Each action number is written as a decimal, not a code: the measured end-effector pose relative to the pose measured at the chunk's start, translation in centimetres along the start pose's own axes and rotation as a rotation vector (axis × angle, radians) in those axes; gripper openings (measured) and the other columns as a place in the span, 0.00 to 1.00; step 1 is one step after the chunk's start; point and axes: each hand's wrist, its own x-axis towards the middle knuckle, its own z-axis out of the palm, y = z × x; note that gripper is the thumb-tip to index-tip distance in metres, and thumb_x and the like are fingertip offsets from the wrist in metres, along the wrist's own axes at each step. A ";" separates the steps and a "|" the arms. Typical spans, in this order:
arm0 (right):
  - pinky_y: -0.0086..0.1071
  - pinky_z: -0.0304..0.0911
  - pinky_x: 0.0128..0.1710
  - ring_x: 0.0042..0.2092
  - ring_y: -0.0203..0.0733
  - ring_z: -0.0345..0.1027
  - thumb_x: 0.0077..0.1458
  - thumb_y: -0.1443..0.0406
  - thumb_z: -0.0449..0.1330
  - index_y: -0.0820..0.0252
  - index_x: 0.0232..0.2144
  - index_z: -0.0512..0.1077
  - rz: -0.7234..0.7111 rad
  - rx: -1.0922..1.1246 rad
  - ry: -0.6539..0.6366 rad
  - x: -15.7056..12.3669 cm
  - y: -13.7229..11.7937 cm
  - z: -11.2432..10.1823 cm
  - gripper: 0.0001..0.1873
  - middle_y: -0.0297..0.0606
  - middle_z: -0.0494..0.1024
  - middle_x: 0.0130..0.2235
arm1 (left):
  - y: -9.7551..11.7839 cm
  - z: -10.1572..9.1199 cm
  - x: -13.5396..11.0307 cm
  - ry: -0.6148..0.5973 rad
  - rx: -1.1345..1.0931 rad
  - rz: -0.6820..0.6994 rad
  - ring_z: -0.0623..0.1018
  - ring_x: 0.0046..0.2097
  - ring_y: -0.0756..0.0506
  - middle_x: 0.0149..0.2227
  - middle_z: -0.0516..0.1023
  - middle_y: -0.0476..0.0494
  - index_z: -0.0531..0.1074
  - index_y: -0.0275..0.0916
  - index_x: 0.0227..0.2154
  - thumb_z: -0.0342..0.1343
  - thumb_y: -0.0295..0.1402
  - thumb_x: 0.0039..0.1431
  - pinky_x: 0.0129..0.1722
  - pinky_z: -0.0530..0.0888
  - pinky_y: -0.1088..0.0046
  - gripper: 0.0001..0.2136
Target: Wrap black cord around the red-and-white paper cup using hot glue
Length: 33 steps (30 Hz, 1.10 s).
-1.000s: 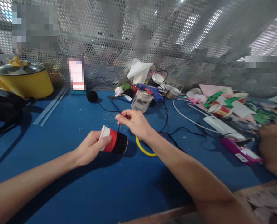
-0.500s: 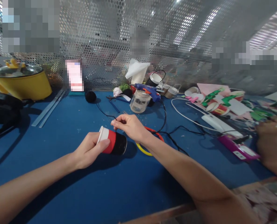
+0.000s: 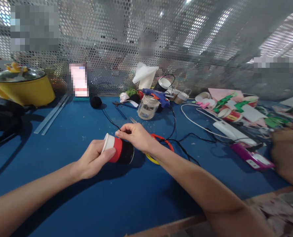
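Observation:
My left hand (image 3: pixel 94 159) grips a paper cup (image 3: pixel 118 151) lying on its side above the blue table; the cup is white at the base, red in the middle and wrapped in black yarn toward the mouth. My right hand (image 3: pixel 133 136) pinches a black yarn strand (image 3: pixel 109 119) just above the cup's red band. The strand runs back to a black yarn ball (image 3: pixel 96 101) near the mesh wall.
A glass jar (image 3: pixel 147 107), blue glue gun (image 3: pixel 158 95), scissors and cups stand at the back. Red and yellow rings (image 3: pixel 164 141) lie behind my right wrist among black and white cables. A yellow pot (image 3: pixel 22 86) sits far left. Another person's hand (image 3: pixel 286 148) works at the right beside paper scraps.
My right hand has moved down and left with the yarn, closer to the cup's red band. The red ring behind the wrist has come into view.

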 end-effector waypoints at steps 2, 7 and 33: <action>0.24 0.52 0.22 0.23 0.28 0.55 0.44 0.60 0.54 0.64 0.20 0.66 0.005 -0.011 -0.011 0.0 0.0 0.0 0.11 0.30 0.65 0.20 | -0.1 0.0 0.0 0.015 -0.025 0.027 0.56 0.19 0.54 0.15 0.56 0.53 0.55 0.37 0.13 0.40 0.31 0.52 0.20 0.57 0.77 0.14; 0.24 0.51 0.21 0.22 0.29 0.55 0.43 0.58 0.54 0.64 0.22 0.67 0.037 -0.024 -0.046 0.0 0.2 0.0 0.13 0.31 0.66 0.21 | -0.2 0.2 -0.1 0.053 -0.115 0.025 0.55 0.19 0.54 0.15 0.54 0.53 0.53 0.36 0.12 0.41 0.32 0.52 0.20 0.56 0.77 0.15; 0.35 0.63 0.34 0.32 0.36 0.66 0.41 0.57 0.58 0.62 0.40 0.59 0.102 0.014 -0.303 -1.2 -1.7 -2.3 0.24 0.37 0.68 0.33 | -1.0 -0.6 1.2 0.240 -0.546 -0.404 0.62 0.20 0.54 0.18 0.65 0.52 0.67 0.33 0.20 0.49 0.39 0.46 0.21 0.59 0.79 0.12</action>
